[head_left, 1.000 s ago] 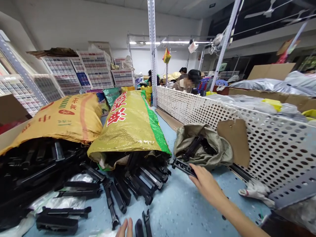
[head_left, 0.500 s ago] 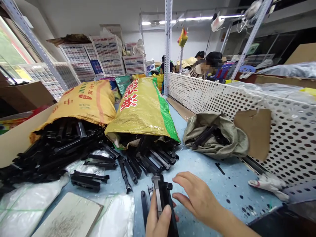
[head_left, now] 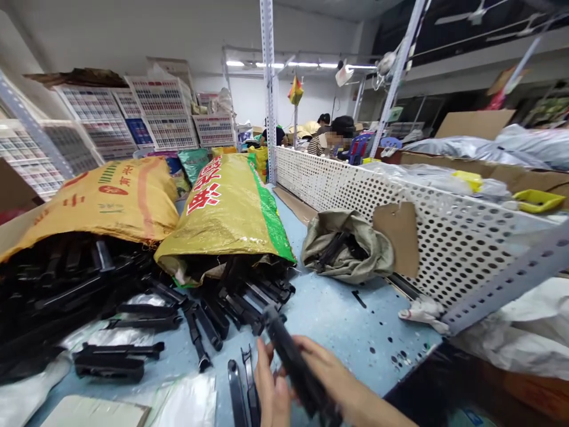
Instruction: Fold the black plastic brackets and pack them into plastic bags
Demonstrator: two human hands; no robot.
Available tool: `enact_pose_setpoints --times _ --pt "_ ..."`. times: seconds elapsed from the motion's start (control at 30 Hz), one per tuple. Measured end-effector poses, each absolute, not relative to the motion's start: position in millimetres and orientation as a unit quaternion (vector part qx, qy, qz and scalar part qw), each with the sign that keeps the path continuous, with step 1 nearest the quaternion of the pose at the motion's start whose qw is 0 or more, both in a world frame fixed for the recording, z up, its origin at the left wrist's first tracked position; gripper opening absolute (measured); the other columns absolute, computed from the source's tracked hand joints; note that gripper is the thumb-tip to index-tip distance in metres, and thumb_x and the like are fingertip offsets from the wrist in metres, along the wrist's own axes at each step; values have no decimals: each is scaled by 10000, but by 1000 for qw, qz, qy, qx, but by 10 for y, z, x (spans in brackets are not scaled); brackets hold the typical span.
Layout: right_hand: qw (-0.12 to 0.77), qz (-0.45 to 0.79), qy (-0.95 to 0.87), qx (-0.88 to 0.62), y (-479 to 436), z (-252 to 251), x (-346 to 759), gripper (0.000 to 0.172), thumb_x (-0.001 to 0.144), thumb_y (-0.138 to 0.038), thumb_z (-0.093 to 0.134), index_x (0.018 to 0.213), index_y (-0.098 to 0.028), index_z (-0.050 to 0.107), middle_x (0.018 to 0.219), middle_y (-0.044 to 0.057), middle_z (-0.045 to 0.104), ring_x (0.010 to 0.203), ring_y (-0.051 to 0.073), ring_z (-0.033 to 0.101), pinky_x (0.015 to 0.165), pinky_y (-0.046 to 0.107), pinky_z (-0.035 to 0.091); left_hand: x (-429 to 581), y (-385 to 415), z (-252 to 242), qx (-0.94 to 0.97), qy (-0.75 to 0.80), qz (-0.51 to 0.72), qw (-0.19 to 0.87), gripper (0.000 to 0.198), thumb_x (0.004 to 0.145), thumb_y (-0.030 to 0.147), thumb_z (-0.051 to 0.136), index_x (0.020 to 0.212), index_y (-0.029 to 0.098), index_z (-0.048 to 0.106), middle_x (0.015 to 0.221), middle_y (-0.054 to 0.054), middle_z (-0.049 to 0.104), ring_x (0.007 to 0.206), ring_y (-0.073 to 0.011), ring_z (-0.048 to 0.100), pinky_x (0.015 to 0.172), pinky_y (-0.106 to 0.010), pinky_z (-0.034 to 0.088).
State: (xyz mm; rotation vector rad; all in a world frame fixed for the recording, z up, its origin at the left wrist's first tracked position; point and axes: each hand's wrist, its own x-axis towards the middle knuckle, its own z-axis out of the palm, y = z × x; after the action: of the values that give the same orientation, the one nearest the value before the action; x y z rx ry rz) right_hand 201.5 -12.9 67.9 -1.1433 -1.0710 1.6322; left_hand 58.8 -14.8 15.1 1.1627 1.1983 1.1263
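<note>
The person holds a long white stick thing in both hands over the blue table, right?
Not quite. The stick thing held in the left hand and right hand over the blue table is black, not white. The head view shows it.

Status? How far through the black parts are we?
Early, by the look. Done: perhaps two pieces lying beside the left hand. In hand: both it and the right hand hold one black part. Left: heaps spilling from the orange sack, yellow sack and grey bag.
</note>
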Motion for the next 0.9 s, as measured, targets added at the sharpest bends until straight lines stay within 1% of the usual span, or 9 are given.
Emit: enact_pose_setpoints --times 0.07,0.2,0.3,0.4,0.5,0.6,0.7,0.8,0.9 --pt "506 640 -348 -462 -8 752 2208 480 875 -548 515 1190 -189 565 1017 89 700 662 148 655 583 257 508 654 -92 111 520 485 484 510 735 839 589 450 1454 209 313 1480 -129 391 1382 -303 337 1088 -421 359" --pt "615 550 -285 -488 304 960 2811 407 817 -447 632 1137 -205 563 984 73 720 629 148 664 586 268 532 946 377 295 594 432 475 484 507 857 432 478 1312 209 511 1410 -116 454 1324 -269 413 1078 -403 370" --pt "637 524 -237 -513 527 979 3239 341 785 -366 660 1071 -198 579 892 69 737 640 194 697 598 312 564 1390 1020 543 702 425 376 431 406 823 258 506 1212 202 605 1402 -115 457 1311 -256 431 1108 -391 329" --pt "646 513 -202 -528 759 886 3516 230 787 -291 637 981 -177 587 851 83 735 727 241 722 646 360 590 1912 1616 709 767 458 281 351 423 781 117 514 1185 170 628 1441 -141 411 1359 -269 373 1133 -377 280" --pt "646 485 -205 -553 1045 824 3658 114 836 -256 577 886 -154 579 822 91 719 772 240 720 715 392 596 2297 1979 783 781 461 267 324 388 725 61 567 1103 102 642 1279 -201 540 1235 -319 503 1060 -427 371" --pt "624 450 -230 -596 1408 891 3758 128 909 -233 492 895 -140 579 860 86 700 788 197 702 745 371 589 2458 2143 930 796 448 274 301 336 720 22 538 1036 88 627 1112 -184 606 1023 -290 620 928 -417 469" --pt "561 415 -274 -661 1801 1069 3916 206 950 -277 493 1068 -134 582 1029 80 659 878 179 663 769 366 567 2485 2230 1229 816 411 307 266 404 763 7 465 1118 156 588 1149 -116 574 1070 -225 592 962 -339 445" --pt "448 382 -335 -735 2101 1275 4174 318 923 -340 564 1192 -171 559 1182 82 597 976 203 619 818 405 540 2467 2324 1502 825 394 329 235 520 802 38 436 1289 211 489 1268 -104 489 1119 -218 566 988 -317 422" --pt "307 329 -407 -795 2210 1463 4457 328 918 -341 571 1197 -170 560 1203 82 587 1007 219 609 842 423 529 2403 2411 1589 820 416 323 222 591 790 51 433 1374 138 401 1321 -187 423 1023 -270 616 927 -381 460"
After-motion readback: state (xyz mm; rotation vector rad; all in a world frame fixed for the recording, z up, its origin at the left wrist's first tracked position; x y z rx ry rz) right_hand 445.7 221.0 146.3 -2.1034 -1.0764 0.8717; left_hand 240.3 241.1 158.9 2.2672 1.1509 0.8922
